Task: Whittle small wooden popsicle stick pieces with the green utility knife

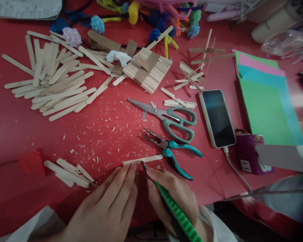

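A pale wooden craft stick (148, 159) lies on the red table in front of my hands. My left hand (111, 198) has its fingers close together, and their tips hold down the stick's left end; its thumb is hidden. In my right hand (174, 191) is a green and black utility knife (175, 208), gripped like a pen. Its dark blade tip touches or nearly touches the stick's lower edge, just right of my left fingertips. Teal needle-nose pliers (164, 144) lie open beyond the stick, and grey-handled scissors (164, 114) are farther back.
Loose craft sticks (55, 80) are heaped at the far left, beside a taped bundle (148, 69). Short pieces (68, 173) lie near my left hand. A phone (217, 117) with a cable, a purple block (249, 153) and coloured paper (265, 97) occupy the right. Shavings litter the middle.
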Demonstrator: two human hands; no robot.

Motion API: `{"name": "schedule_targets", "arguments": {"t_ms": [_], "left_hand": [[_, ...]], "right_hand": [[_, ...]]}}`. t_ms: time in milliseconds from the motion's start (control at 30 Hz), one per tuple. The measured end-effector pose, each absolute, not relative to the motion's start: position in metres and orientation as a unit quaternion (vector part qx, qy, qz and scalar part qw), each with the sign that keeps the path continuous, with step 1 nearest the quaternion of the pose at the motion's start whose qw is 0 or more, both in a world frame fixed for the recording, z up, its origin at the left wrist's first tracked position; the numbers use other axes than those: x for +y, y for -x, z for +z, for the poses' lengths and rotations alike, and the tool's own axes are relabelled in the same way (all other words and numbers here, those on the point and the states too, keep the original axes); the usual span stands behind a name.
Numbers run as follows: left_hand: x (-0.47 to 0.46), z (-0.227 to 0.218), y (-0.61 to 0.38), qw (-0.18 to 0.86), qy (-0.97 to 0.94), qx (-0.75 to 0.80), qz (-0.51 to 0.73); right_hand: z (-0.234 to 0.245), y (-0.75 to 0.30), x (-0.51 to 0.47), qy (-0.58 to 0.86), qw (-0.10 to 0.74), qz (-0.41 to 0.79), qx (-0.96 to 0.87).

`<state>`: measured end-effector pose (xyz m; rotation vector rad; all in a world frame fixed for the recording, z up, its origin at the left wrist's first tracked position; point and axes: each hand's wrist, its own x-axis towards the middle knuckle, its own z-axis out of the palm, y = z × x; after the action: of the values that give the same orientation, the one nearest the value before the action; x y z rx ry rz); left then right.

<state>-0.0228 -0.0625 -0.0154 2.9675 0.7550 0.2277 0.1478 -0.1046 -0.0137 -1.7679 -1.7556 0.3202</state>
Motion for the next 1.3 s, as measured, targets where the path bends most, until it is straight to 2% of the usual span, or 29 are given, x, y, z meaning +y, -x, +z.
{"name": "schedule_targets", "arguments": {"t_ms": [267, 633, 1100, 1300], "left_hand": [[-0.061, -0.012, 0.02, 0.048, -0.962, 0.253, 0.094], [-0.062, -0.012, 0.016, 0.04, -0.962, 0.255, 0.092], [-0.062, -0.012, 0.018, 0.035, -0.962, 0.255, 0.091], [-0.063, -0.014, 0.02, 0.043, -0.963, 0.25, 0.091]], "right_hand": [[-0.015, -0.14, -0.095, 0.615, 0.353, 0.077, -0.701], [-0.017, -0.144, -0.108, 0.69, 0.361, 0.101, -0.619], [-0.019, -0.145, -0.104, 0.657, 0.383, 0.126, -0.636], [-0.022, -0.141, -0.103, 0.664, 0.39, 0.07, -0.634]]}}
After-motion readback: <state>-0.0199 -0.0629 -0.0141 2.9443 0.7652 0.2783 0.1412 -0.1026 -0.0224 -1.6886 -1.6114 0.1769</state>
